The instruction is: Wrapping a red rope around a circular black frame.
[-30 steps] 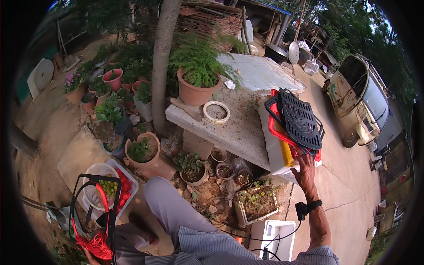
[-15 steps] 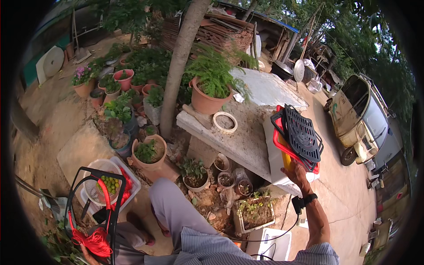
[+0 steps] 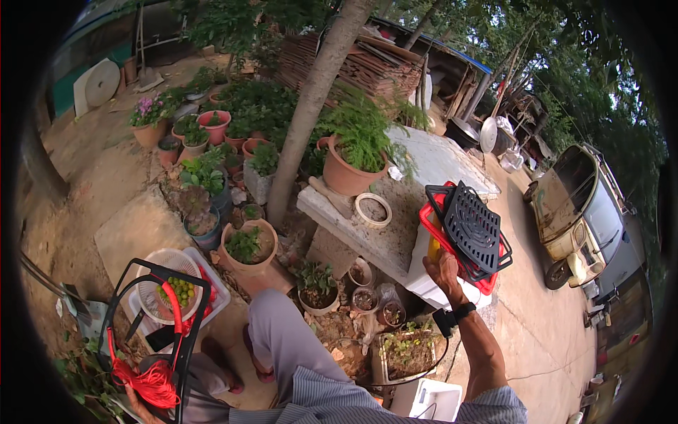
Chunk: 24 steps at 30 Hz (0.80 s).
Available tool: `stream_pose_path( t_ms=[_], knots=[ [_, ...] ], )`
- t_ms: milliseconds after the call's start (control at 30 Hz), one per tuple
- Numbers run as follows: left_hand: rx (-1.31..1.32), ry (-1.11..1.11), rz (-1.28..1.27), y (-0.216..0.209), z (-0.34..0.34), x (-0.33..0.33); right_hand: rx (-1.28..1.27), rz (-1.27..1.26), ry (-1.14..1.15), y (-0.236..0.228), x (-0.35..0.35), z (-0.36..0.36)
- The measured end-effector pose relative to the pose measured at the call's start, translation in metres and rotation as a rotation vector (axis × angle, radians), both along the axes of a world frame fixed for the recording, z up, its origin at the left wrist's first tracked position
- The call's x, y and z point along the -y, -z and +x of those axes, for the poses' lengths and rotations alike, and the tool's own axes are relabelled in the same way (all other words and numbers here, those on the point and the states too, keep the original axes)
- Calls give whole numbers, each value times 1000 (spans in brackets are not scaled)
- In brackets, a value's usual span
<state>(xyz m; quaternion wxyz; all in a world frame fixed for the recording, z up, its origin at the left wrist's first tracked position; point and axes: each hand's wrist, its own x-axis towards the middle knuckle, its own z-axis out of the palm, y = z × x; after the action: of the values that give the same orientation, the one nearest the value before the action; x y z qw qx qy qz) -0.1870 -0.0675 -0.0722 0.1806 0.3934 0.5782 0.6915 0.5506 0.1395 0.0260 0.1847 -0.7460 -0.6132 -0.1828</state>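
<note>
My right hand [image 3: 445, 274] grips a stack of plastic things by its near edge: a black slotted panel [image 3: 474, 227] on top, a red rim [image 3: 428, 212] and something yellow under it. The stack hangs over a white box [image 3: 418, 272] at the right end of a stone slab [image 3: 332, 212]. At the lower left, my left hand [image 3: 136, 404] is partly hidden, its fingers curled at a black tubular frame [image 3: 200, 321]. A bundle of red cord [image 3: 152, 385] hangs on that frame, and a red cord-wrapped bar [image 3: 172, 304] crosses it.
Behind the frame, a white basket [image 3: 150, 297] of green fruit [image 3: 185, 291] stands in a pale tray [image 3: 224, 297]. Potted plants [image 3: 248, 247] crowd round a tree trunk [image 3: 311, 106]. A white basin [image 3: 429, 397] lies near my right elbow; a small van [image 3: 575, 212] stands at right.
My right hand and the plastic stack have moved left and nearer over the white box. The view has turned slightly, shifting the yard to the right. My left hand stays at the black frame.
</note>
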Motion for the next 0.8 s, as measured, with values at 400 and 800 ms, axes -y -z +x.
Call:
stream_pose_path(
  t_ms=[400,800],
  knots=[
    [88,-25,17,-6,11,-13,-98,-124,170,-20,-63,-87],
    [147,12,35,-24,27,-42,-143,-95,96,-15,-76,-99]
  ],
)
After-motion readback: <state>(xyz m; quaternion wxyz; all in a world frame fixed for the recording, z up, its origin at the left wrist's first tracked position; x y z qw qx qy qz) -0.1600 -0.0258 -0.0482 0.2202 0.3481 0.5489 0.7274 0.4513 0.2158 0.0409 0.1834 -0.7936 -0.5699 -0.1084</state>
